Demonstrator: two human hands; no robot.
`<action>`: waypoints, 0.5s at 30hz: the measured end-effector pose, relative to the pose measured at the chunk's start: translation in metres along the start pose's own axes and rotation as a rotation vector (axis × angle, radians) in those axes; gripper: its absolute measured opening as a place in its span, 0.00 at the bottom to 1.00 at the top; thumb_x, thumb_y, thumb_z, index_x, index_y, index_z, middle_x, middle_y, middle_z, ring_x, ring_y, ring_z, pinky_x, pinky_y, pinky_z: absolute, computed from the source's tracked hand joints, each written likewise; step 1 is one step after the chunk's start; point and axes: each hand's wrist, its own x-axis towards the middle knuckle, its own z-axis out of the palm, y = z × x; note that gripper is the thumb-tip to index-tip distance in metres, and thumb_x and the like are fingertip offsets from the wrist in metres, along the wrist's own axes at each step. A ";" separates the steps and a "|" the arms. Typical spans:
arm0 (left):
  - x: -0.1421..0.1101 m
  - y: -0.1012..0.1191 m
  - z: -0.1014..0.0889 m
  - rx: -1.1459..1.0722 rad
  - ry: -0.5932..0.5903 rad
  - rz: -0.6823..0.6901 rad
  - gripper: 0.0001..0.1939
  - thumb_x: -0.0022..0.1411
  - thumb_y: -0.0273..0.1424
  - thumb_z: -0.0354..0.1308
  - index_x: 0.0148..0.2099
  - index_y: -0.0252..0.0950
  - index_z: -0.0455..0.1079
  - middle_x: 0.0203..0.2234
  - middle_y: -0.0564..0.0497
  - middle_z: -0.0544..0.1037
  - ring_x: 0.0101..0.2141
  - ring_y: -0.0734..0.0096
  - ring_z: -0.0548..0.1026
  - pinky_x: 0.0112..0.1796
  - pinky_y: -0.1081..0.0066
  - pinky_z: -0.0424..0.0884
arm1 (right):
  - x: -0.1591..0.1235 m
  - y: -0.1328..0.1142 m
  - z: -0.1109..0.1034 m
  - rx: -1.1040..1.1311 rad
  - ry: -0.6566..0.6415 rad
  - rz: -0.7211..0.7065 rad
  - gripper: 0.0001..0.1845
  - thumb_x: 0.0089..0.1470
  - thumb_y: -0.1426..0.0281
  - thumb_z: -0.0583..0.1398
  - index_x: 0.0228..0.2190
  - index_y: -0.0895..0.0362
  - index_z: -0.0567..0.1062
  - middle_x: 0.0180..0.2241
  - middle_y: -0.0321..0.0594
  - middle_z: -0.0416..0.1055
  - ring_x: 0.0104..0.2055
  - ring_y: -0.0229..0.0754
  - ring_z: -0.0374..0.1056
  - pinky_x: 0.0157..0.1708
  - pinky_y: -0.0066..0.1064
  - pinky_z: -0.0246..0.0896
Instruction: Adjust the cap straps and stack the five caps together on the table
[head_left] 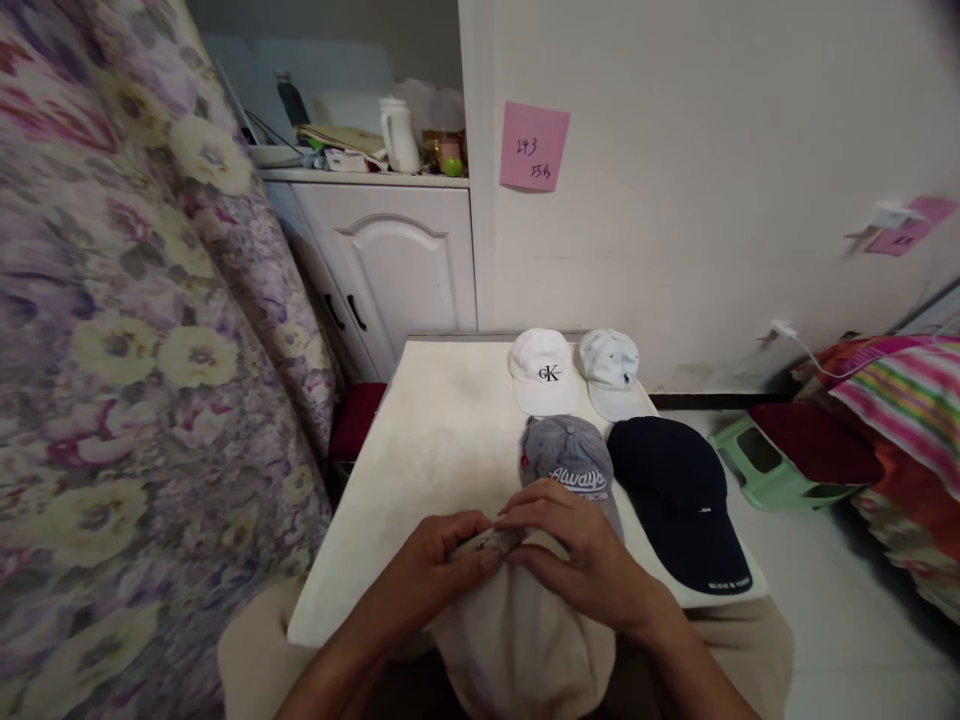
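Observation:
A beige cap is held over my lap at the table's near edge, its rounded crown toward me. My left hand pinches the cap's edge from the left. From the other side my right hand grips the same edge, thumb and fingers closed on it close to the left fingertips. What lies between the fingertips is partly hidden. Just beyond my right hand rests a grey cap with white "Always" lettering. Beside it a navy cap lies with its brim toward me.
Two white caps, one with black letters and one with a small dark logo, sit at the far right of the cream table. A floral curtain hangs left. A green stool stands right. Behind is a white cabinet.

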 end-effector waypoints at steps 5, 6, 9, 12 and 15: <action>-0.002 0.002 -0.001 -0.049 -0.041 0.031 0.15 0.57 0.43 0.61 0.39 0.35 0.74 0.31 0.51 0.74 0.34 0.65 0.68 0.33 0.71 0.63 | -0.002 0.006 0.003 -0.032 0.033 0.013 0.14 0.59 0.71 0.61 0.47 0.52 0.76 0.44 0.43 0.73 0.46 0.43 0.70 0.46 0.38 0.68; -0.002 0.001 -0.001 -0.051 -0.035 0.041 0.15 0.58 0.43 0.61 0.39 0.35 0.74 0.31 0.50 0.74 0.34 0.65 0.68 0.34 0.71 0.63 | -0.003 0.007 0.003 -0.044 0.037 0.010 0.14 0.59 0.71 0.61 0.47 0.52 0.76 0.44 0.43 0.72 0.46 0.44 0.69 0.46 0.39 0.68; -0.001 -0.001 -0.001 -0.058 -0.025 0.051 0.15 0.59 0.43 0.60 0.38 0.35 0.73 0.30 0.51 0.73 0.33 0.66 0.68 0.33 0.72 0.62 | -0.003 0.006 0.002 -0.084 0.054 0.005 0.13 0.58 0.72 0.61 0.46 0.52 0.76 0.44 0.43 0.71 0.47 0.44 0.68 0.46 0.40 0.67; 0.003 -0.001 0.001 -0.036 -0.018 0.040 0.14 0.61 0.42 0.59 0.36 0.36 0.71 0.28 0.53 0.71 0.30 0.69 0.66 0.30 0.73 0.61 | -0.002 0.003 0.003 -0.159 0.079 -0.028 0.14 0.58 0.74 0.60 0.45 0.53 0.76 0.44 0.43 0.70 0.46 0.45 0.66 0.46 0.41 0.65; 0.006 0.000 0.003 0.086 0.000 0.074 0.14 0.63 0.42 0.56 0.36 0.36 0.70 0.29 0.53 0.71 0.32 0.68 0.66 0.32 0.73 0.61 | 0.003 -0.001 0.002 -0.180 0.007 -0.037 0.12 0.59 0.75 0.59 0.44 0.54 0.75 0.42 0.42 0.70 0.44 0.44 0.66 0.45 0.40 0.64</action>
